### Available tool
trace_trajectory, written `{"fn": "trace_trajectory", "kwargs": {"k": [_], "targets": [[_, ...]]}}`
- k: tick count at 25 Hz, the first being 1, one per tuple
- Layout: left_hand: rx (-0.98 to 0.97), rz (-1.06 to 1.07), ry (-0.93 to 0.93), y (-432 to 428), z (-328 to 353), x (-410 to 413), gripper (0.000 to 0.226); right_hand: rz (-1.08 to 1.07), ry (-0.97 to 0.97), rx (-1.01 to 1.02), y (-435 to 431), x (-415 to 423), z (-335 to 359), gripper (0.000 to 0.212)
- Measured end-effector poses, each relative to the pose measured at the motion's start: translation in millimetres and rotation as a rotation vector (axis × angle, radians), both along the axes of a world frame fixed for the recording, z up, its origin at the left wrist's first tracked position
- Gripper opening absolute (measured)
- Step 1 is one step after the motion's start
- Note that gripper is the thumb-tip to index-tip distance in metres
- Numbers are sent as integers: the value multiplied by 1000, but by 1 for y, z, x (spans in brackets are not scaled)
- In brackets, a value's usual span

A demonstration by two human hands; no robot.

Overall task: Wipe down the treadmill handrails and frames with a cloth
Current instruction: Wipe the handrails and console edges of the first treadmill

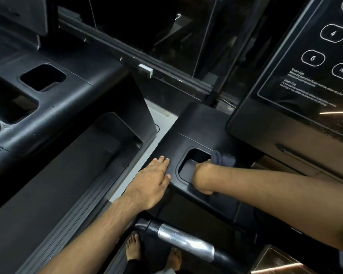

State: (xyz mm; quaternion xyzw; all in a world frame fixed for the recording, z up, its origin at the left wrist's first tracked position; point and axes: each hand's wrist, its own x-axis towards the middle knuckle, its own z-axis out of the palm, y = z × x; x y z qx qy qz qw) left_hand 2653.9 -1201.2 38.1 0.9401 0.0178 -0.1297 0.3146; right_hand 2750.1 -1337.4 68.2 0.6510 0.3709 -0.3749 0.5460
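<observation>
At the right rim of the cup recess (188, 169) in the black treadmill frame (194, 125), the right hand (203, 177) is closed around a dark grey cloth (223, 158), which lies on that rim. Left of the recess, the left hand (152, 180) rests flat with straight fingers and holds nothing. Beyond the recess, the control panel (297, 62) reads "4", "6", "PROG" and "Warm tips".

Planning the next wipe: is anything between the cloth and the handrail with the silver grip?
Nothing visible. The right hand grips the cloth at the recess in the console; the handrail lies bare below the console's near edge. The left hand rests flat on the console, left of that path.
</observation>
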Motion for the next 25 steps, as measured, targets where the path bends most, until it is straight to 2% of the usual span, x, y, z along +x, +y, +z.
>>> {"fn": "trace_trajectory", "kwargs": {"k": [1,3,4,6,8,9,10,11,12,15,18,20,22,25], "targets": [[2,-5,-1,1,1,-1,57,-40,67,42,4,2,15,33],[-1,-13,1,1,3,-2,57,-254,194,229,6,13,31,23],[-2,-21,1,1,4,-2,57,-424,236,355,0,20,35,24],[-14,-27,-1,3,5,0,56,-935,227,676,-16,26,34,24],[-39,-33,-8,6,5,2,56,-1534,100,1156,-35,20,21,8],[-52,-32,-11,7,4,4,55,-1863,1,1407,-37,11,16,7],[-63,-28,-13,8,4,5,55,-2145,-78,1577,-38,4,8,16],[-71,-27,-11,9,3,7,55,-2300,-151,1694,-35,2,0,19],[-71,-29,-10,9,2,9,55,-2357,-254,1733,-28,4,-10,17],[-70,-25,-17,9,0,11,55,-2403,-294,1734,18,8,-23,16],[-91,-13,-16,11,1,10,55,-2242,-252,1654,35,7,-28,7],[-93,-20,-28,10,2,9,55,-2003,-170,1545,19,0,-30,14],[-79,-16,-43,7,1,9,55,-1662,-109,1325,-5,-7,-27,21],[-39,-11,-40,4,-4,8,57,-1158,129,1025,-29,-10,-14,17]]}}
